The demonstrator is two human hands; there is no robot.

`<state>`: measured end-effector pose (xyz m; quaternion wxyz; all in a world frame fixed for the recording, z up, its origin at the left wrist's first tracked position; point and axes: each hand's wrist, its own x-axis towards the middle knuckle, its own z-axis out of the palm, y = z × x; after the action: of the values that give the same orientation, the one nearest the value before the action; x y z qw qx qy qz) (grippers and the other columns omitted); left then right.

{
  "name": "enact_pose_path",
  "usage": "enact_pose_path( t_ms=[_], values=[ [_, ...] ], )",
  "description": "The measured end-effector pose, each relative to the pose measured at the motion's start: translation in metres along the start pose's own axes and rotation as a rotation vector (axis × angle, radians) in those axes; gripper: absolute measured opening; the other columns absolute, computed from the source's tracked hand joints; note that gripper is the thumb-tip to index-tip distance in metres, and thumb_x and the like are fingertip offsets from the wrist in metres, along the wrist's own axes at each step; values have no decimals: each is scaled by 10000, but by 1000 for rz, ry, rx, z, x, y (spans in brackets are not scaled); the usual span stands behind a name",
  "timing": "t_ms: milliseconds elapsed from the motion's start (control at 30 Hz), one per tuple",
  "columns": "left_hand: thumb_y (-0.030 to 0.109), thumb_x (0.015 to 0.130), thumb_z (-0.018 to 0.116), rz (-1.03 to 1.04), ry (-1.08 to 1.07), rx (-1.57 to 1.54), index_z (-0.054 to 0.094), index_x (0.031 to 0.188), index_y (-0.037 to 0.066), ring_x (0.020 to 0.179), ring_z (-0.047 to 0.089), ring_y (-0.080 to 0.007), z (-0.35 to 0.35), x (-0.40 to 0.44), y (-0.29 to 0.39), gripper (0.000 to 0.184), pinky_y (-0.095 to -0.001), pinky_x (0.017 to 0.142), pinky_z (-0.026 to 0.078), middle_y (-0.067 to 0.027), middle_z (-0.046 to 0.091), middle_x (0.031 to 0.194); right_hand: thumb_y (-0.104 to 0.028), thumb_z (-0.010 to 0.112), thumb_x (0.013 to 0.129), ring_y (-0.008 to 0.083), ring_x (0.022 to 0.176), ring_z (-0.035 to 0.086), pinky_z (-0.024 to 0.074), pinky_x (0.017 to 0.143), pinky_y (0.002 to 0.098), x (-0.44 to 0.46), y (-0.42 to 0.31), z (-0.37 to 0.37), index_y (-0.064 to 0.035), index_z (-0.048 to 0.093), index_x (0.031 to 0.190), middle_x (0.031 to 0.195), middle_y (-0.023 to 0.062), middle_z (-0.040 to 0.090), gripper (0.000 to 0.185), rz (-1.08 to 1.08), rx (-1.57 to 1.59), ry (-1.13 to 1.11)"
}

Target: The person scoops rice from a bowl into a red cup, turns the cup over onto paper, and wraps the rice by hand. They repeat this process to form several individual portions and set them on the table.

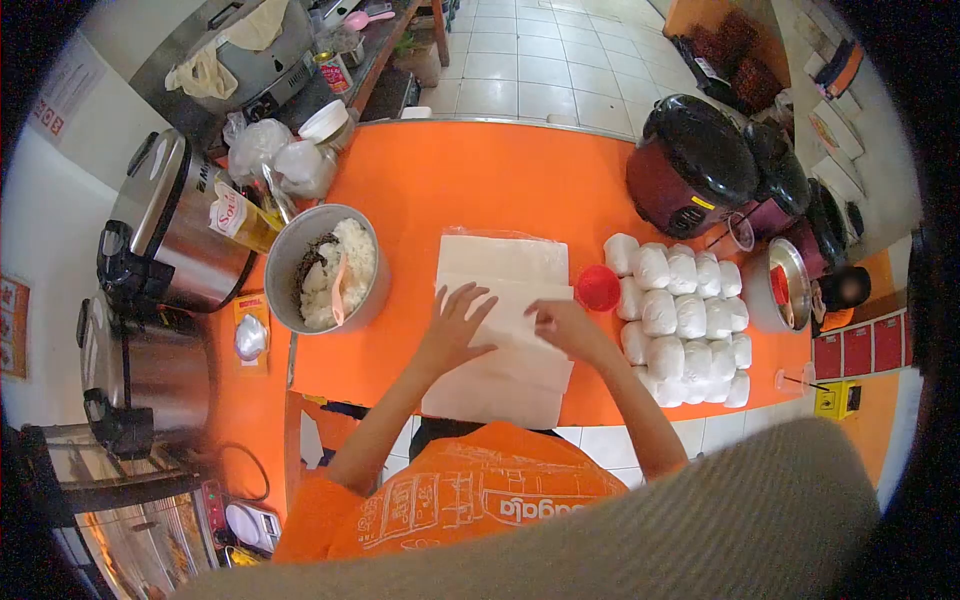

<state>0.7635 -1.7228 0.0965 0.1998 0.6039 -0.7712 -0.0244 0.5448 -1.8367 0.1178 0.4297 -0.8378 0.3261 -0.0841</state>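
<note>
- left hand (455,330): grip wide, fingers spread over the pale sheets (511,325)
- right hand (568,328): fingers curled above the sheets; cannot tell whether its grip holds anything
- pale sheets: on the orange table (480,170), between the rice pot (362,318) and red cup (598,288)
- white bundles (690,314): rows beside the cup

The pouch (245,225) seems to read "Sovia". White letters on the orange shirt (450,490) spell "agala" after an unclear first letter. Other small print is illegible.
</note>
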Motion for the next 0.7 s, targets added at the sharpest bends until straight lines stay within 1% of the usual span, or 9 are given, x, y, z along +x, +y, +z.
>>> enact_pose_path(
  t_ms=[33, 133, 233, 333, 433, 533, 633, 700],
  values=[
    [375, 706, 730, 47, 14, 65, 509, 1230, 158, 1203, 414, -281, -4, -1, -2, 609, -526, 1013, 315, -95, 469, 1245, -34, 554, 735, 313, 789, 616, 502, 716, 402, -11, -5, 2, -30, 611, 997, 795, 148, 627, 268, -61, 6, -87],
    [218, 769, 614, 149, -314, 192, 564, 1080, 152, 1035, 506, -220, 0, -17, -20, 322, -461, 899, 416, -41, 531, 1077, -30, 557, 743, 280, 863, 595, 491, 767, 375, -33, 15, 31, -46, 613, 946, 855, 123, 613, 211, -248, -293, -165],
    [132, 768, 551, 370, -340, 38, 565, 969, 137, 888, 535, -213, 5, -37, -31, 202, -397, 810, 451, -44, 541, 937, -81, 574, 765, 271, 927, 572, 483, 801, 371, -49, 25, 51, -47, 610, 914, 940, 102, 600, 157, -202, -456, -189],
    [107, 773, 540, 417, -344, -45, 564, 993, 118, 933, 547, -232, 21, -53, -33, 221, -349, 827, 457, -64, 556, 977, -108, 564, 780, 263, 942, 570, 488, 805, 373, -55, 44, 72, -44, 613, 915, 983, 90, 597, 158, -324, -547, -15],
    [92, 787, 524, 327, -315, -223, 556, 1007, 92, 1004, 549, -265, 37, -62, -37, 223, -366, 855, 457, -80, 567, 1068, -136, 548, 809, 262, 978, 562, 483, 820, 381, -59, 22, 69, -39, 610, 936, 1003, 96, 601, 172, -297, -582, -85],
    [107, 817, 526, 244, -222, -275, 544, 1024, 53, 1075, 532, -290, 37, -71, -26, 214, -379, 874, 454, -95, 561, 1149, -170, 543, 835, 270, 1001, 559, 485, 811, 392, -67, 27, 77, -32, 603, 957, 1035, 102, 600, 194, -352, -511, 88],
    [157, 830, 577, 185, -303, -263, 532, 1029, 26, 1073, 532, -325, 58, -85, -41, 243, -392, 881, 454, -134, 541, 1187, -216, 568, 844, 314, 937, 594, 487, 787, 427, -68, 55, 90, -10, 553, 1013, 984, 124, 622, 267, -378, -500, 106],
    [153, 793, 637, -108, -516, -390, 530, 1034, 26, 1050, 540, -343, 33, -63, -30, 293, -395, 881, 458, -155, 550, 1140, -201, 566, 845, 345, 860, 613, 484, 773, 452, -60, 31, 76, 0, 517, 1043, 922, 136, 636, 286, -19, -399, 31]
  ],
)
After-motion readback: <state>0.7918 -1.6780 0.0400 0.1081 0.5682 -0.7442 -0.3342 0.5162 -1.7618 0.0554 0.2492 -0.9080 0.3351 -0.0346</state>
